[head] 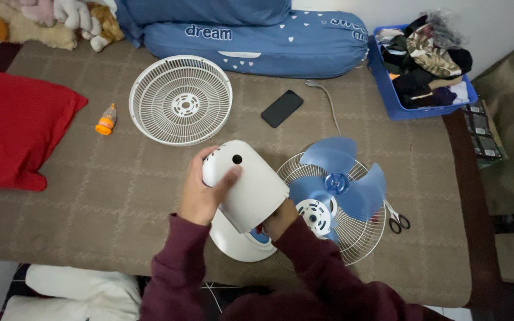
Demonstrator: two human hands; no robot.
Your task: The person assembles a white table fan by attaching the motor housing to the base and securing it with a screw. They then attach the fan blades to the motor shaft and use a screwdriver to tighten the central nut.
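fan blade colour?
Translucent blue fan blade, clearest in the head view, lying on the rear grille.

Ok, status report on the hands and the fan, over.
Left hand grips the white motor housing at its top. Right hand holds its lower end. Blue blade sits on the rear grille; front grille lies apart. Scissors beside.

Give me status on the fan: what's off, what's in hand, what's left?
Off: front grille, lying apart on the mat. In hand: left hand and right hand hold the white motor housing. Left: blue blade sits on the rear grille.
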